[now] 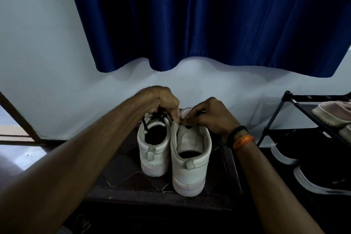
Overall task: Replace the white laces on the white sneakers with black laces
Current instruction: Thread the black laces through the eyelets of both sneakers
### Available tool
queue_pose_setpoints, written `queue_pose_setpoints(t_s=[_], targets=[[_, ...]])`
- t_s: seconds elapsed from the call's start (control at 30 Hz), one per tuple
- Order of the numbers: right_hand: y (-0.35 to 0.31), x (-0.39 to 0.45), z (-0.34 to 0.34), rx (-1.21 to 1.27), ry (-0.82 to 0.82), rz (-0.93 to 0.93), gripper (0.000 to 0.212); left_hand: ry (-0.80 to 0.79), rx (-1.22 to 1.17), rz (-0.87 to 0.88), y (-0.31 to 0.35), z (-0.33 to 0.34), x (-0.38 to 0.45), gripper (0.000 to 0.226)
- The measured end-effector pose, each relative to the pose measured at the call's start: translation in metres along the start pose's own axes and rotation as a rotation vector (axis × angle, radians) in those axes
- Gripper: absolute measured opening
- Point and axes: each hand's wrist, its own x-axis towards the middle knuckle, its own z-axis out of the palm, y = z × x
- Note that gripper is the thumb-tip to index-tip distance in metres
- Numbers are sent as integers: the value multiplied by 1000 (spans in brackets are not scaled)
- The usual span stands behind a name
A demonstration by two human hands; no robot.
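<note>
Both hands pinch a black lace (185,119) at the right sneaker's (190,157) top eyelets, left hand (163,100) and right hand (210,115) fingertips meeting. Beside it, touching, stands the left sneaker (154,148), black-laced, mid-bench (121,169). A shoe rack (296,112) stands right.

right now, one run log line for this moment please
step: lacing right sneaker | left hand + right hand: pinching black lace | left sneaker: black-laced | surface: dark table

Both hands (190,112) hide the sneakers' (190,156) fronts and eyelets
</note>
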Motion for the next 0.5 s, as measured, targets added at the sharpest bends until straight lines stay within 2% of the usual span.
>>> queue_pose_setpoints(t_s=[0.1,0.37,0.5], targets=[[-1,-1,1,29,-23,17,4,-6,-14,6,-1,1,1,19],[-6,8,8,-103,12,138,7,-4,-34,32,-5,2,5,21],[-5,8,8,-78,19,127,6,-31,-54,34,-8,1,5,25]])
